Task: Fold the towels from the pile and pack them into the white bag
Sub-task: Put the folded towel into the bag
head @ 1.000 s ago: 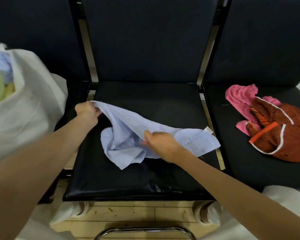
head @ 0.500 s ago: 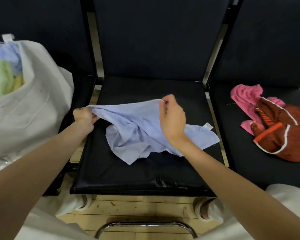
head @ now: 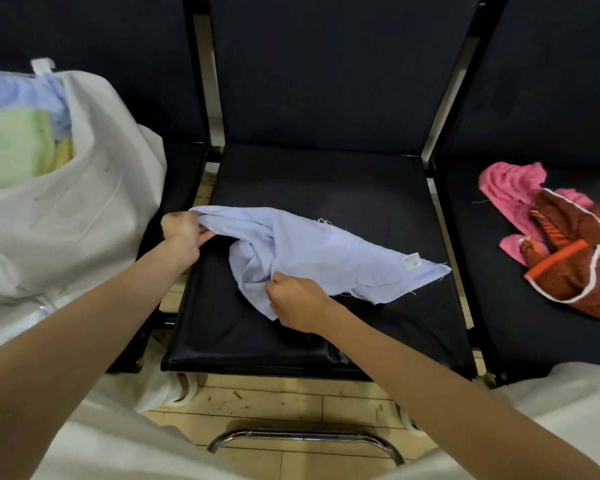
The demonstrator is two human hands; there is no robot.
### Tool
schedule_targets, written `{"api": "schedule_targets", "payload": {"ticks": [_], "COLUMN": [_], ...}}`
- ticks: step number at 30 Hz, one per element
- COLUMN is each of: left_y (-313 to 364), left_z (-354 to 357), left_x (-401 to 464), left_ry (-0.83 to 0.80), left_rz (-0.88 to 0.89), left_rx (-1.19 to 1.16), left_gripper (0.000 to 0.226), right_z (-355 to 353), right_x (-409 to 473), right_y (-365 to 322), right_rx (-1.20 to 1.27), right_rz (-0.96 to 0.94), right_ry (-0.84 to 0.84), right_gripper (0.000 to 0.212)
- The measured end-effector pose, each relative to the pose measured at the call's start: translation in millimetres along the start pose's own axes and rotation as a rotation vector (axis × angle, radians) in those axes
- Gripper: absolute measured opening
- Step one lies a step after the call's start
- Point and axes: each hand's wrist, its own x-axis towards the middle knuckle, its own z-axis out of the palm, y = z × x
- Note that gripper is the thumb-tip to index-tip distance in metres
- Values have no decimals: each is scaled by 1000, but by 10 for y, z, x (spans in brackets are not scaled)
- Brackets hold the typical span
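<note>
Three black seats stand in a row. On the middle seat (head: pixel 326 188) lies one pale blue towel (head: pixel 312 251), crumpled, its tagged corner reaching the seat's right edge. The left hand (head: pixel 181 233) pinches the towel's far-left corner at the seat's left edge; the right hand (head: pixel 297 299) has its fingers curled round a fold near the towel's front edge. On the right seat (head: pixel 520 327) sit two more towels, a pink one (head: pixel 510 187) partly under a rust-brown one (head: pixel 575 268) cut off by the frame. The white bag (head: pixel 84 216) on the left seat holds folded cloths, their number unclear. Half a second ago the right hand held the top edge up; it has since dropped toward the front.
</note>
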Motion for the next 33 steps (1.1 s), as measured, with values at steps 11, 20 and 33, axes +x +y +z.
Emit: {"api": "schedule_targets", "payload": {"ticks": [11,20,33], "left_y": [-48,155,1028], "left_z": [-279,-704,-247], "left_x": [-159,-137,-862], "left_ry": [-41,98,53], "left_rz": [164,384,726], "left_rx": [209,715,597], "left_gripper": [20,35,20], "right_z": [-104,-749,-1730], "right_x": [42,-368,-904], "right_y": [-187,405,686], "right_rx": [-56,-91,-65], "right_rz": [139,525,664], "right_ry": [-165,272,698], "right_gripper": [19,14,11]}}
